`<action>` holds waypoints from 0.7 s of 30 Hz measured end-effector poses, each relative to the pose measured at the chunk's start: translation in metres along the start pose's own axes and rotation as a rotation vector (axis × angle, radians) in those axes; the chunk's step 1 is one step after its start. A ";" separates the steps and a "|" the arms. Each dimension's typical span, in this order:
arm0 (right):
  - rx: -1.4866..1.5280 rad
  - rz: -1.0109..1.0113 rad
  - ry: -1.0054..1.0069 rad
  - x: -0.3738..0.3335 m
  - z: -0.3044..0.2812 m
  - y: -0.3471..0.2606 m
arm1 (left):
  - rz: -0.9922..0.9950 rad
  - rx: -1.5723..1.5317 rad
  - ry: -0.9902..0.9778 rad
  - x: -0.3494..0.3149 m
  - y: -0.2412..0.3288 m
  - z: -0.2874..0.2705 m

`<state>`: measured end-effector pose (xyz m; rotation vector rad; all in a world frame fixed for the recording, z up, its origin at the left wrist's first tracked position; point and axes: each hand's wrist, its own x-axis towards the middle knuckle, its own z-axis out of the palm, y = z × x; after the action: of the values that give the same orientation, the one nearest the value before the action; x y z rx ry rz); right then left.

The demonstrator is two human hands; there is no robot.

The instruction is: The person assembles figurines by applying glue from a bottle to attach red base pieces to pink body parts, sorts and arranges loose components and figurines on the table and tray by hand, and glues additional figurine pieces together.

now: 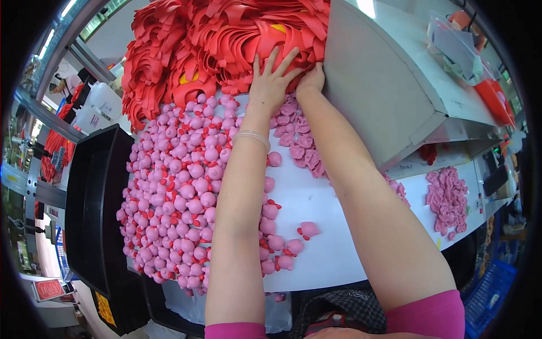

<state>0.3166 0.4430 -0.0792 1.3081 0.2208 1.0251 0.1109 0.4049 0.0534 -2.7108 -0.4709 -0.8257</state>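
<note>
Both my arms reach to the far side of a white table. My left hand (270, 85) lies with its fingers spread against a tall heap of red, flat, strip-like rubbery pieces (226, 45). Close beside it, my right hand (311, 82) touches the heap's lower right edge, next to a grey metal box; its fingers are mostly hidden, so I cannot tell whether it grips anything. Below my hands lie crumpled-looking pink pieces (302, 141). A large spread of round pink pieces with small red parts (180, 175) covers the table's left half, partly behind my left forearm.
The grey metal box (384, 79) stands at the right, with more pink pieces (447, 198) near its open end. A deep black bin (93, 203) stands along the table's left edge. White bottles (104, 99) are at the far left, and a blue basket (491, 294) is low at the right.
</note>
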 end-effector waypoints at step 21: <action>1.184 -0.461 -0.302 -0.052 -0.037 0.159 | -0.510 -0.373 0.058 -0.088 -0.007 -0.011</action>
<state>0.1839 0.4173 0.0268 2.2887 0.9412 0.2152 0.0341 0.3879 0.0127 -2.9248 -1.1265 -1.2209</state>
